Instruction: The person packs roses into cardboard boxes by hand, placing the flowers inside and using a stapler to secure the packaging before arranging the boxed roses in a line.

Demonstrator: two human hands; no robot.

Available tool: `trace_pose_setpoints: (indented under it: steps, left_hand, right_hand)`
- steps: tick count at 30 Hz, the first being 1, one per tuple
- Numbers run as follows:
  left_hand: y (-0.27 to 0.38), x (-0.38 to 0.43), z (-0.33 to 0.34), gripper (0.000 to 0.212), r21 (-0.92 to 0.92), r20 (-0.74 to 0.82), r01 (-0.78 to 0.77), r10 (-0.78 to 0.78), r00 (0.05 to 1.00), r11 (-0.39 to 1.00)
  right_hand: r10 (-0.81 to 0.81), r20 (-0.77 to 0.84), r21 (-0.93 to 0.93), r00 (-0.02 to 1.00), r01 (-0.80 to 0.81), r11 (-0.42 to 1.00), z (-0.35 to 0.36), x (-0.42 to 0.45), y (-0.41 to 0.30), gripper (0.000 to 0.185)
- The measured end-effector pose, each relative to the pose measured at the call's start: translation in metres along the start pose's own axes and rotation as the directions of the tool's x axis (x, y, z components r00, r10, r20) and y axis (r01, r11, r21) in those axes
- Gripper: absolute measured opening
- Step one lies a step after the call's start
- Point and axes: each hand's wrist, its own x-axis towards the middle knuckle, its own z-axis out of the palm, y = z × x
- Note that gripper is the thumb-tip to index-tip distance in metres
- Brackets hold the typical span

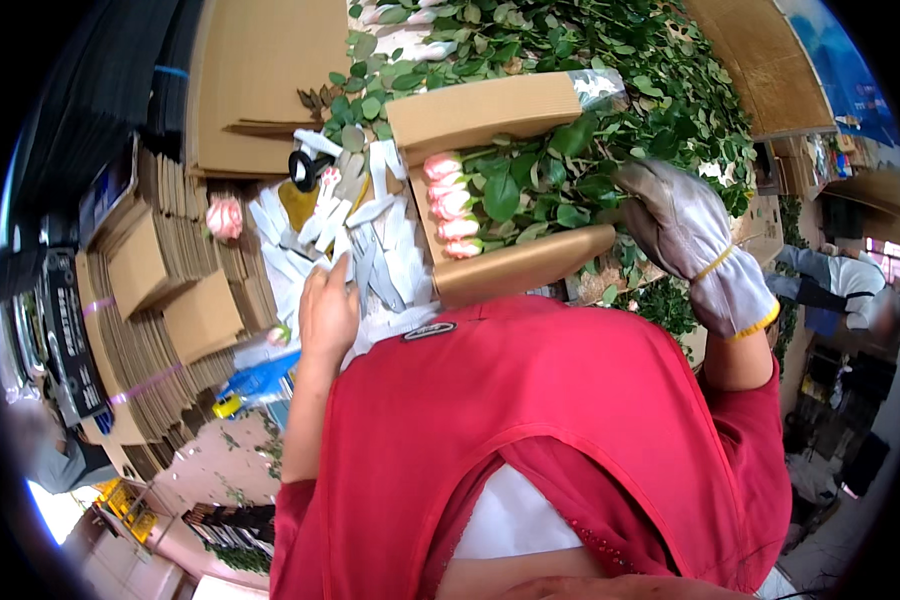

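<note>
My bare left hand [330,309] is over a pile of white foam net sleeves [401,259], its fingertips touching or holding one; which is unclear. My right hand [675,221], in a pale work glove with a yellow hem, is at the leafy stems of pink roses, its fingers partly hidden against the leaves. Several pink rose heads [450,206] lie in a row on an unfolded cardboard wrap [525,264], their stems pointing right. Scissors with black handles [305,169] and grey blades [379,274] lie among the sleeves.
Rose stems and leaves [645,67] heap across the table's far side. Stacked cardboard [202,315] stands at the left, with a single pink rose [224,217] by it. A blue plastic packet [262,379] lies near the left edge. Other people [844,281] are in the background at both sides.
</note>
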Motion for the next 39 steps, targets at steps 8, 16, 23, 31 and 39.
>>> trace_pose_setpoints:
  steps: [8, 16, 23, 31, 39]
  left_hand:
    - [0.055, 0.061, 0.047, 0.042, -0.555, -0.177, -0.324, 0.271, 0.946, 0.766]
    - [0.046, 0.074, 0.080, 0.054, -0.669, -0.060, -0.168, 0.173, 0.983, 0.724]
    - [0.052, 0.073, 0.077, 0.058, -0.693, -0.026, -0.140, 0.170, 0.985, 0.707]
    - [0.055, 0.066, 0.072, 0.054, -0.704, -0.012, -0.115, 0.150, 0.989, 0.700]
    - [0.054, 0.060, 0.078, 0.053, -0.708, -0.152, -0.203, 0.135, 0.979, 0.677]
  right_hand:
    - [-0.127, -0.104, 0.091, 0.986, 0.136, 0.986, 0.015, -0.102, 0.009, 0.034]
    - [-0.079, -0.076, 0.184, 0.994, 0.091, 0.979, 0.013, 0.057, -0.059, 0.018]
    - [-0.108, 0.081, 0.374, 0.991, 0.071, 0.925, 0.113, 0.122, -0.063, 0.024]
    - [-0.060, 0.164, 0.393, 0.985, -0.009, 0.920, 0.118, 0.123, -0.058, 0.027]
    - [-0.093, 0.124, 0.326, 0.988, 0.048, 0.944, 0.111, 0.124, -0.068, 0.030]
